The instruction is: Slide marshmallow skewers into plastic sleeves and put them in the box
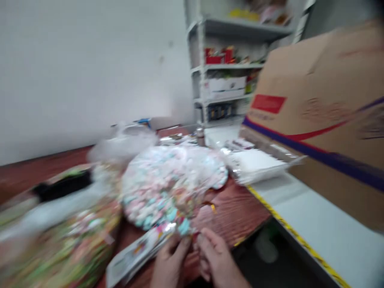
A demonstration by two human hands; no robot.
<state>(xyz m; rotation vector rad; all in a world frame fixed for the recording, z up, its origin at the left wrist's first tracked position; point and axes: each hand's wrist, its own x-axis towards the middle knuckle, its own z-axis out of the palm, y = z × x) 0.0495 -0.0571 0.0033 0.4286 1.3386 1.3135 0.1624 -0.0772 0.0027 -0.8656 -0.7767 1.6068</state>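
Observation:
At the bottom centre, my left hand (172, 256) is closed, thumb and forefinger pinched together. My right hand (214, 256) is close beside it, its fingers curled in a pinch. Something small and reddish shows between the fingertips, too blurred to name. Just above the fingertips is a light blue piece (183, 227). A long printed plastic packet (135, 254) lies slanting beside my left hand. Beyond the hands rests a big clear bag (147, 180) of small pastel pink, white and blue pieces.
At left lies another large bag (87, 248) of green and orange items. White plastic (126, 142) is bunched behind. A cardboard box (324, 100) stands right, near a clear-wrapped white packet (258, 160). Yellow-black tape (282, 216) edges the white surface. Stocked shelves (231, 66) stand behind.

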